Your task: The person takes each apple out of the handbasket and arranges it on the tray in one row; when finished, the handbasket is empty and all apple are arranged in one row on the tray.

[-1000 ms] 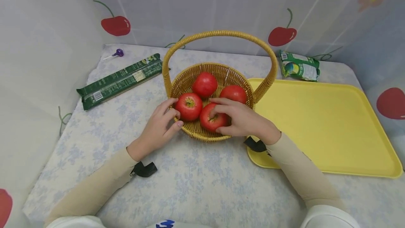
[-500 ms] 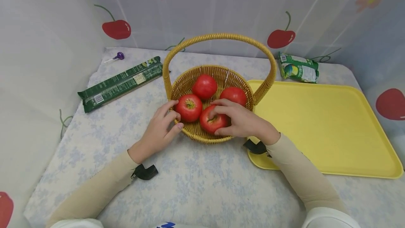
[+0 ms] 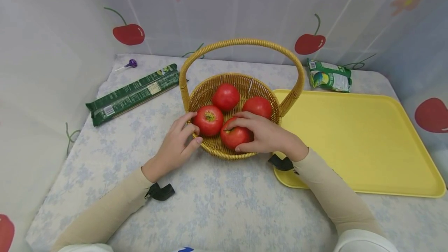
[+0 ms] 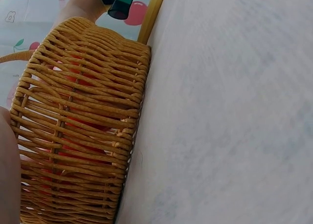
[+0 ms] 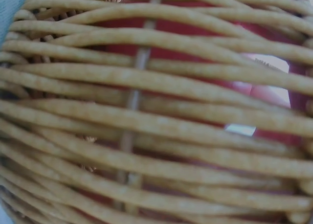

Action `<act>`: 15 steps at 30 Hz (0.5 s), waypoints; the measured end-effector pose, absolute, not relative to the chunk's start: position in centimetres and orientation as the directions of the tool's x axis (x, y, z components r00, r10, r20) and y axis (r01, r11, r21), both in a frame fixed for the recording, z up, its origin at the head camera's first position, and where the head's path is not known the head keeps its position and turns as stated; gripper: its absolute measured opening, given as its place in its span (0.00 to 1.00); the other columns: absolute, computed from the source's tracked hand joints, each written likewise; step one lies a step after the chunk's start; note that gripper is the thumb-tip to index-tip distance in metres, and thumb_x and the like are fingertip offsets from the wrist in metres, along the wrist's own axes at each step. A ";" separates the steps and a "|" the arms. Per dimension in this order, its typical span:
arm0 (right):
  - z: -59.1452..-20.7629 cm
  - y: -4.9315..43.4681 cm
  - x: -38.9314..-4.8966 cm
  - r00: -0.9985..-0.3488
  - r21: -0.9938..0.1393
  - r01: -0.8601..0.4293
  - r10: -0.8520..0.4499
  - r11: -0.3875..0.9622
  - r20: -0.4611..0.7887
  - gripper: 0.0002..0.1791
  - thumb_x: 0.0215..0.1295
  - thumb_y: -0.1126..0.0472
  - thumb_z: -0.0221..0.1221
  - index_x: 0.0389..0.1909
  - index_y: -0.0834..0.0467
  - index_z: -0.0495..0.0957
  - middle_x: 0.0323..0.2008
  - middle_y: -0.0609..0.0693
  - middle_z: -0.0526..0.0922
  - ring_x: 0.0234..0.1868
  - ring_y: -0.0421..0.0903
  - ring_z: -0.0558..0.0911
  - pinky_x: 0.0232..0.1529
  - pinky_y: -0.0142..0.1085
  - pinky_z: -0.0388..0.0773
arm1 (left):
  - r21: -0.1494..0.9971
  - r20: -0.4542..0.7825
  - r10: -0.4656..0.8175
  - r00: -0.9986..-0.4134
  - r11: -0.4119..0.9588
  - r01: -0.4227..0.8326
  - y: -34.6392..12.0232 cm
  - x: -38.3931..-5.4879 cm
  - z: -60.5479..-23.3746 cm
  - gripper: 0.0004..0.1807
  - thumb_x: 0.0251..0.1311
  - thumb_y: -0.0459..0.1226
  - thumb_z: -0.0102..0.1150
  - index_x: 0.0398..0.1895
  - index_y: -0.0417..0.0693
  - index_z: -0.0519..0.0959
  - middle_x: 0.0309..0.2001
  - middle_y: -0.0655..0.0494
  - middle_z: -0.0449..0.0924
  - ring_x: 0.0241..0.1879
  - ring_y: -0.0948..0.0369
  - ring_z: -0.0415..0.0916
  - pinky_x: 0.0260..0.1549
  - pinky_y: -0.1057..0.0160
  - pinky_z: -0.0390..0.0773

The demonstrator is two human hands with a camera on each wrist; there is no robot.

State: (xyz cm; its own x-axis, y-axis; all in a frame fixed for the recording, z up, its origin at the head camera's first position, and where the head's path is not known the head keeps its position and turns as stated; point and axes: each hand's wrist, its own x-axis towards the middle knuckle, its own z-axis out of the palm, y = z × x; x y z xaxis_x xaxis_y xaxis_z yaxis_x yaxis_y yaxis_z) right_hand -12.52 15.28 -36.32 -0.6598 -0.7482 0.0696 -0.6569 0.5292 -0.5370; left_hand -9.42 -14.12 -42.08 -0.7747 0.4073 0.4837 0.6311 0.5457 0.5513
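Note:
A woven wicker basket (image 3: 229, 154) with a tall arched handle stands in the middle of the table, holding several red apples. My right hand (image 3: 267, 133) reaches over its right rim and grips the front apple (image 3: 234, 138), thumb at the near side and fingers over the top. At the left rim, my left hand (image 3: 173, 147) holds the basket's edge, its fingertips right beside the left apple (image 3: 209, 120). Two more apples, one at the back (image 3: 226, 97) and one at the right (image 3: 258, 107), lie untouched. Both wrist views mostly show the basket's woven wall, with red behind the strands.
A yellow tray (image 3: 357, 139) lies to the right, its left edge close to the basket. At the back left are a long green packet (image 3: 134, 94) and a purple lollipop (image 3: 131, 63). A smaller green packet (image 3: 329, 75) lies behind the tray. Curtains border the table.
The front apple has turned in my right hand, its stem now facing further left. My left hand keeps its place on the basket rim. The head view has shifted slightly.

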 end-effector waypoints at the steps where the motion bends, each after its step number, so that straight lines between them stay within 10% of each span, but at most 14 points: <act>1: -36.3 15.3 -12.6 -0.658 -0.540 -0.655 -0.751 0.528 0.064 0.28 0.57 0.51 0.73 0.58 0.49 0.79 0.64 0.58 0.76 0.65 0.56 0.76 0.60 0.55 0.78 | 0.551 0.484 0.407 -0.775 0.546 0.631 -14.1 -9.4 -42.1 0.35 0.75 0.66 0.33 0.38 0.45 0.76 0.69 0.36 0.69 0.68 0.37 0.67 0.64 0.34 0.68; 15: -36.5 15.4 -12.6 -0.663 -0.544 -0.652 -0.745 0.528 0.073 0.27 0.55 0.52 0.74 0.57 0.50 0.81 0.63 0.58 0.77 0.63 0.56 0.78 0.59 0.55 0.78 | 0.547 0.502 0.406 -0.764 0.535 0.644 -14.1 -9.5 -42.3 0.34 0.76 0.65 0.34 0.38 0.45 0.76 0.69 0.37 0.69 0.68 0.37 0.67 0.64 0.34 0.68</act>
State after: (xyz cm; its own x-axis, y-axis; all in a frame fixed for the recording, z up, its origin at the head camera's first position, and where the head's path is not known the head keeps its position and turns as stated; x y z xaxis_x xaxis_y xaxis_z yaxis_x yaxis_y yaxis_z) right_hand -12.56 15.36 -36.48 -0.6633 -0.7447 0.0733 -0.6524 0.5275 -0.5441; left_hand -9.53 -14.13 -42.32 -0.7636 0.4060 0.5020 0.6440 0.5349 0.5469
